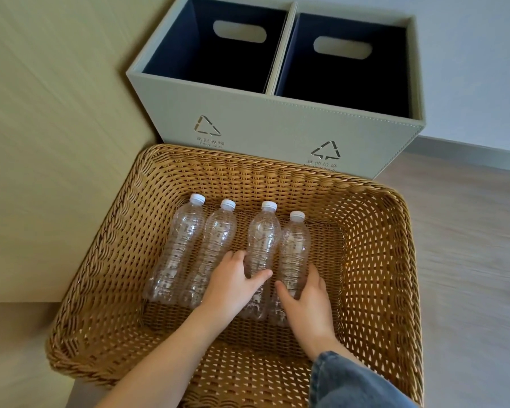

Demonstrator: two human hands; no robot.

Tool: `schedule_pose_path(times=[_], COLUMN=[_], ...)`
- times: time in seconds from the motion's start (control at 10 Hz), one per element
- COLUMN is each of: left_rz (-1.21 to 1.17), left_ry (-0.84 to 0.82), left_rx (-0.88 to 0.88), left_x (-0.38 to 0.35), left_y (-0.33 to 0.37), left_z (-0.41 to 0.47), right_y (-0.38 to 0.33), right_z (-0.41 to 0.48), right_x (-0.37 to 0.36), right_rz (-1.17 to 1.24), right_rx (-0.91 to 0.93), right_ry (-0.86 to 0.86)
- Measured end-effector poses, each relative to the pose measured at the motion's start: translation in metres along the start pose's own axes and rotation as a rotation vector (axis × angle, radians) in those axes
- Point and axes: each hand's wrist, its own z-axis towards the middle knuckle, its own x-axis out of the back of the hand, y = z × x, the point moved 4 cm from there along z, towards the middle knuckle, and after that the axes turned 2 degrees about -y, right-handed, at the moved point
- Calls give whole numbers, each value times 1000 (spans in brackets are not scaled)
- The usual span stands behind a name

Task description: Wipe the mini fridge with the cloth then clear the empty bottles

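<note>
four empty bottles (pixel 186 240) are shown lying in the wicker basket (pixel 395 260), the third bottle (pixel 262 237) from the left gripped by the left hand (pixel 233 287) and the fourth bottle (pixel 296 245) by the right hand (pixel 304 301), none is seen in the recycling bin (pixel 277 128), so clearing is judged barely begun.

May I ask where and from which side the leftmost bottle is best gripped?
Probably grip the leftmost bottle round its ribbed middle from above: it lies flat, cap pointing away, the second bottle close on its right. The left hand grips the third bottle, the right hand the fourth bottle.
</note>
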Motion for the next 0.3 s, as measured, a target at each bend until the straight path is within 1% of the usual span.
schedule_pose_path(times=[0.1, 0.2, 0.3], left_rz=[-5, -30, 110], left_ry=[5, 12, 111], left_rx=[-22, -23, -70], left_x=[-1, 0, 12], left_y=[0, 2, 3], left_z=[0, -3, -10], right_y=[-3, -8, -18], right_z=[-1, -2, -8], right_x=[2, 12, 31], right_rz=[-1, -55, -176], right_rx=[27, 34, 143], right_ry=[3, 10, 143])
